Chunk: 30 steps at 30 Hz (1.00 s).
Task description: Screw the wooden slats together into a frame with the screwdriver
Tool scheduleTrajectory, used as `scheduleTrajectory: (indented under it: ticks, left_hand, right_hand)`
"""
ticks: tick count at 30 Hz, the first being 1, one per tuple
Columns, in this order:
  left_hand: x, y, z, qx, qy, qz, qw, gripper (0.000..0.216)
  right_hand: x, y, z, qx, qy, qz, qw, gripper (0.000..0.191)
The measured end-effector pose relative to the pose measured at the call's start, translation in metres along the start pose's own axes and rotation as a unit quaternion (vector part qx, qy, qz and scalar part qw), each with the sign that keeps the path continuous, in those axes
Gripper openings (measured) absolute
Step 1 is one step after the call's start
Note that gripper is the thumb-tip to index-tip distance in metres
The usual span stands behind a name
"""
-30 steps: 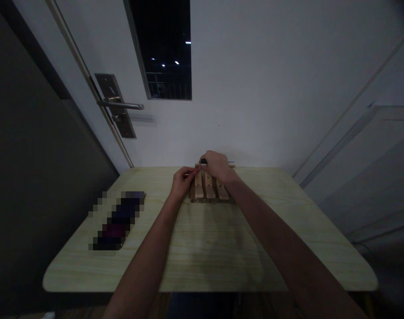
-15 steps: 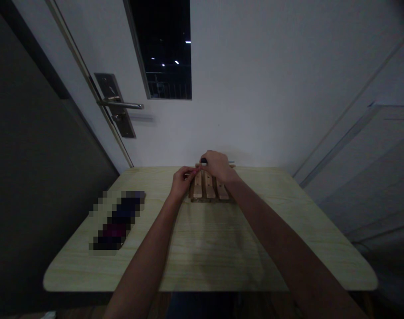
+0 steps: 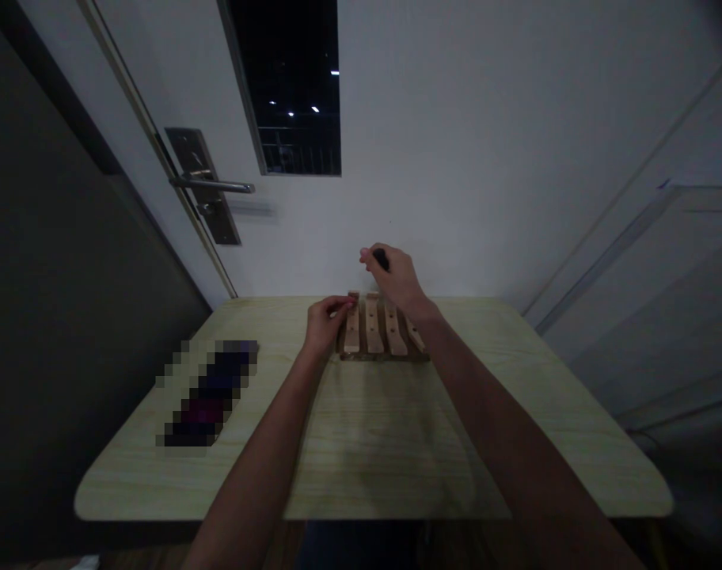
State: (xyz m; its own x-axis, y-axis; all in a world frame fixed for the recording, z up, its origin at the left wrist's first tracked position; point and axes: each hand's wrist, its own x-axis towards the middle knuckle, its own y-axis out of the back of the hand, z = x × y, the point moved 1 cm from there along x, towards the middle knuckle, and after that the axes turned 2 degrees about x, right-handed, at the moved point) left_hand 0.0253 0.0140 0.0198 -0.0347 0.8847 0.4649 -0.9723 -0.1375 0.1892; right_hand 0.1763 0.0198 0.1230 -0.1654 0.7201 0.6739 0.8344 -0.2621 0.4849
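At the table's far edge is a small wooden piece (image 3: 385, 358) with a dark base and several pale, slanted wooden bars, each with small dark holes. My left hand (image 3: 325, 318) pinches at the top of the leftmost bar (image 3: 352, 336). Something reddish shows at those fingertips, too small to make out. Above the bars, my right hand (image 3: 398, 279) is raised and closed around the black handle of a screwdriver (image 3: 381, 259). The hand hides most of its shaft. My right wrist covers part of the rightmost bar.
The pale wood-grain table (image 3: 373, 443) stands against a white door with a metal handle (image 3: 218, 186) and a dark window (image 3: 295, 87). A pixelated dark object (image 3: 210, 396) lies on the table's left side. A dark panel (image 3: 70, 317) rises at far left.
My right hand has lifted up and slightly right, off the wooden piece, with the screwdriver in it, uncovering more bars. My left hand has barely moved.
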Motion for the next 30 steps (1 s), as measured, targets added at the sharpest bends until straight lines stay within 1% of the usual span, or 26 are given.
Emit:
scheduleTrajectory:
  ticks: [6,15,23,30]
  left_hand:
    - [-0.0009,-0.0002,0.0015,0.046,-0.024,-0.029,0.998,0.016]
    - [-0.0004,0.0005,-0.0024,0.111,-0.043,-0.036,0.992,0.017]
    - [-0.0008,0.0027,0.0012,0.132,-0.052,-0.041,0.989,0.020]
    - [-0.0002,0.0044,-0.0029,0.149,-0.064,-0.058,0.985,0.018]
  right_hand:
    - [-0.0043,-0.0062,-0.0007,0.022,-0.005,-0.020,1.000,0.044]
    - [-0.0065,-0.0046,-0.0007,0.046,-0.011,-0.021,0.999,0.044]
    - [-0.0055,-0.0039,-0.0028,0.071,-0.024,-0.025,0.997,0.046]
    - [-0.0057,-0.0011,-0.0027,0.083,-0.025,-0.009,0.996,0.044]
